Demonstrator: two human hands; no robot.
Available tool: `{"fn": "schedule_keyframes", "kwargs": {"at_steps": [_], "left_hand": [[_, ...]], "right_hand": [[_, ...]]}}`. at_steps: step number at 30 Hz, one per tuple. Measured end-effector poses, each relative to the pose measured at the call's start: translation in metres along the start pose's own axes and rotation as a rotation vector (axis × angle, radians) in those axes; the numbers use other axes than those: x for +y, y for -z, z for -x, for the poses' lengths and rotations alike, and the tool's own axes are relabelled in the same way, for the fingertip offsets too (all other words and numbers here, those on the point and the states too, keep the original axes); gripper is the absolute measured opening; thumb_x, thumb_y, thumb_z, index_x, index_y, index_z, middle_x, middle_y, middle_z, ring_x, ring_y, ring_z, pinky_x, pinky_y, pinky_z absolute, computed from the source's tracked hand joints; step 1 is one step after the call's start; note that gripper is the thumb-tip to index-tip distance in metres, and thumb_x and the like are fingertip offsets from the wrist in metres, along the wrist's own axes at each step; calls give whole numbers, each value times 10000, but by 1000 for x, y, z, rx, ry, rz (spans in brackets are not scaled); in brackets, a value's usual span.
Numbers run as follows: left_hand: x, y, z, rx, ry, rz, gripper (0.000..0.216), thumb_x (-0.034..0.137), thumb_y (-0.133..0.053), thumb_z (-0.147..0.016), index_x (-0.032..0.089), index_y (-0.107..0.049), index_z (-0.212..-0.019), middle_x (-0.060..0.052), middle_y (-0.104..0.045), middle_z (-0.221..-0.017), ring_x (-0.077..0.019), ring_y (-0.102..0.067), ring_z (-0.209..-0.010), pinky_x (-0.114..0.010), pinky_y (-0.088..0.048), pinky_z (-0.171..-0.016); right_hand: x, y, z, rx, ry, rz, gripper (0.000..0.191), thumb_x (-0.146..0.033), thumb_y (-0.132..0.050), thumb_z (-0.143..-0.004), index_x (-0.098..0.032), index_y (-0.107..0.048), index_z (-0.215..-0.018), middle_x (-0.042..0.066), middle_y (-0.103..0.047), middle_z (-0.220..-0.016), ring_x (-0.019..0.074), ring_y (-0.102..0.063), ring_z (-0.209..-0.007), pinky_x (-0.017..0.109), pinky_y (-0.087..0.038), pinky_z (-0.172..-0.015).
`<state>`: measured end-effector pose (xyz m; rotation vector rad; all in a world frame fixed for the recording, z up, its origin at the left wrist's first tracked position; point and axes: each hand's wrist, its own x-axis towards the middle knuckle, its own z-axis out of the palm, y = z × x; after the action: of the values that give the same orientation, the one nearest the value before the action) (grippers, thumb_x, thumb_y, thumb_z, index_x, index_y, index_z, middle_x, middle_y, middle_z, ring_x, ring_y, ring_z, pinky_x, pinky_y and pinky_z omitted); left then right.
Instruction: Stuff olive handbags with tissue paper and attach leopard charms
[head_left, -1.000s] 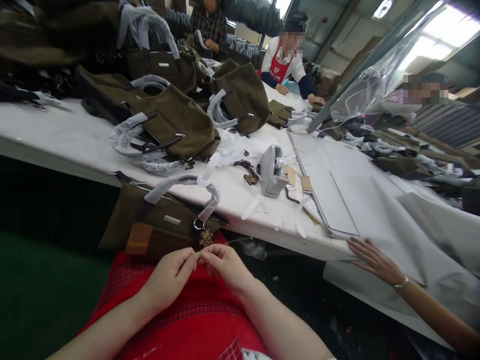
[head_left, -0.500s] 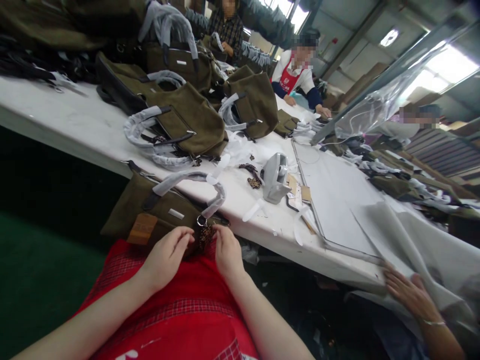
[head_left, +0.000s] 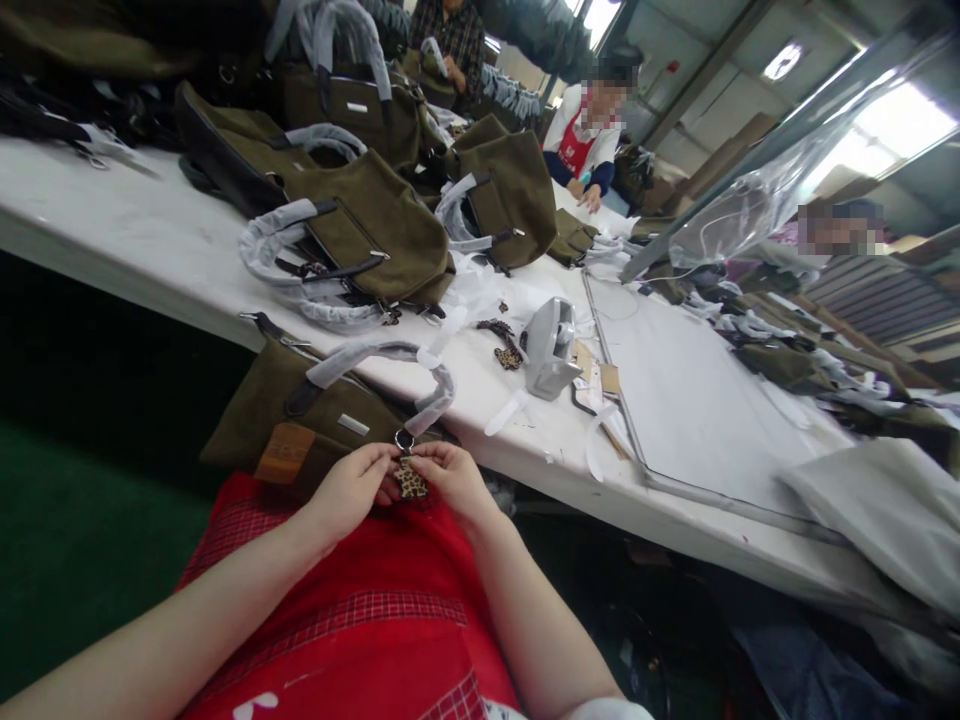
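Note:
An olive handbag (head_left: 247,405) leans against the table edge at my lap, its handle (head_left: 360,358) wrapped in white film. On its front are a small metal plate (head_left: 353,425) and an orange-brown tag (head_left: 285,452). A leopard-print charm (head_left: 411,480) hangs from a metal ring (head_left: 404,440) at the handle's lower end. My left hand (head_left: 356,490) pinches the charm's left side with closed fingers. From the right, my right hand (head_left: 454,480) is closed on the charm's upper edge, thumb and fingers together.
Several olive handbags (head_left: 375,220) with wrapped handles crowd the white table (head_left: 180,270). A grey tape dispenser (head_left: 550,350), a loose leopard-print piece (head_left: 507,345) and white strips lie right of them. Scissors (head_left: 112,150) lie far left. A co-worker in a red apron (head_left: 577,145) stands across the table.
Both my hands have closed in on the charm, which now shows flat between them. Another person's hand has left the right side, and the grey-white sheet there has shifted right.

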<state>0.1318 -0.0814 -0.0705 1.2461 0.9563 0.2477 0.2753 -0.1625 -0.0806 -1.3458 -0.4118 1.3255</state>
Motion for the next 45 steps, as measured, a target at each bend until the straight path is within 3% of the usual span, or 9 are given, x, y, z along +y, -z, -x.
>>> {"fn": "schedule_keyframes", "kwargs": {"at_steps": [4, 10, 14, 18, 22, 28, 34, 41, 45], "left_hand": [[2, 6, 10, -30, -167, -118, 445, 397, -556, -818, 154, -540, -1190, -40, -674, -817, -201, -649, -702, -330, -534, -664], [25, 33, 18, 246, -496, -442, 206, 317, -553, -836, 182, -628, -971, -69, -631, -1007, -214, -623, -897, -343, -509, -812], [39, 54, 14, 49, -344, -308, 256, 415, -519, -890, 187, -616, -952, -26, -652, -831, -177, -617, -755, -285, -492, -687], [42, 58, 12, -89, -124, -195, 355, 521, -516, -882, 176, -596, -924, 42, -538, -568, -118, -496, -501, -219, -346, -476], [34, 51, 13, -93, -102, -171, 335, 510, -557, -840, 183, -529, -906, 46, -573, -610, -105, -490, -421, -221, -354, -427], [27, 55, 10, -82, -97, -136, 342, 470, -590, -809, 156, -568, -943, 51, -569, -590, -84, -457, -419, -202, -342, -425], [30, 59, 8, -122, -42, -132, 366, 456, -638, -757, 142, -600, -941, 7, -649, -635, -79, -447, -412, -192, -306, -397], [29, 60, 9, -136, -28, -80, 303, 393, -678, -726, 166, -626, -919, -34, -721, -748, -119, -565, -520, -186, -323, -408], [27, 59, 8, -127, -39, -79, 296, 388, -678, -734, 165, -641, -924, -27, -716, -744, -93, -511, -466, -182, -291, -388]], "right_hand": [[-13, -6, 8, -78, -51, -178, 406, -379, -890, -603, -127, -726, -876, 49, -724, -775, 125, -648, -640, 253, -506, -654], [-36, -29, 11, -194, 108, 22, 329, -334, -799, -720, -168, -722, -994, 24, -696, -809, 127, -621, -693, 255, -488, -675], [-48, -29, 11, -182, 220, 379, 268, -221, -683, -774, -169, -716, -1035, -10, -630, -713, 98, -522, -602, 229, -410, -587], [-40, -31, 12, -98, 264, 575, 274, -173, -633, -780, -167, -715, -1041, -7, -641, -718, 90, -474, -548, 222, -378, -536], [-24, -41, 16, -35, 266, 583, 235, -222, -654, -802, -176, -688, -1031, 1, -682, -742, 100, -514, -536, 217, -401, -518], [-35, -30, 26, 42, 442, 857, 284, -279, -442, -986, -190, -711, -959, 25, -698, -761, 154, -630, -712, 268, -467, -715], [-43, -24, 27, -141, 387, 951, 283, -253, -466, -976, -210, -717, -854, -1, -693, -758, 148, -621, -730, 236, -441, -682], [-40, -31, 21, -128, 372, 969, 271, -227, -476, -962, -211, -695, -804, -11, -663, -708, 140, -584, -673, 228, -399, -622], [-40, -34, 19, -114, 383, 1007, 272, -215, -482, -952, -208, -667, -753, -11, -656, -704, 139, -563, -654, 233, -376, -610]]}}
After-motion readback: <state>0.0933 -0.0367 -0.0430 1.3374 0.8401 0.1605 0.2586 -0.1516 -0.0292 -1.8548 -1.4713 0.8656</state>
